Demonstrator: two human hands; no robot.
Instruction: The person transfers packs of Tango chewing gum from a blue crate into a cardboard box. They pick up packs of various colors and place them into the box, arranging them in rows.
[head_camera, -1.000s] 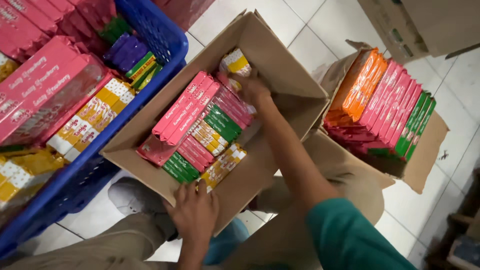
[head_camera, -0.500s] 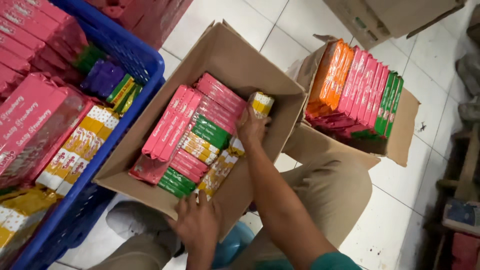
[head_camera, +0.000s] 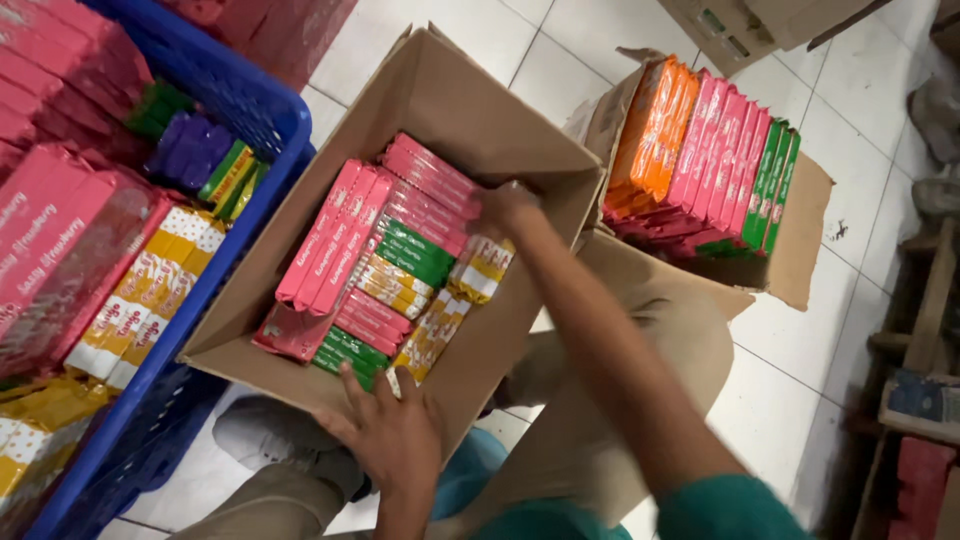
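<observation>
An open cardboard box (head_camera: 470, 110) sits tilted on my lap, packed with pink packets (head_camera: 335, 235), green packets (head_camera: 415, 252) and yellow-and-white packets (head_camera: 425, 335). My right hand (head_camera: 505, 207) reaches into the box at its right wall. Its fingers are closed on the top end of a yellow-and-white packet (head_camera: 482, 268) that lies next to the green ones. My left hand (head_camera: 385, 432) grips the box's near rim, with its fingers over the edge by the green packets at the front.
A blue plastic crate (head_camera: 250, 100) on the left holds pink, yellow, green and purple packets. A second, torn cardboard box (head_camera: 800, 230) on the right holds upright orange, pink and green packets. Another carton (head_camera: 760, 25) stands at the back on the white tiled floor.
My right hand carried the yellow-and-white packet from the box's far corner along the right wall and lowered it in beside the green packets. My left hand stayed on the rim.
</observation>
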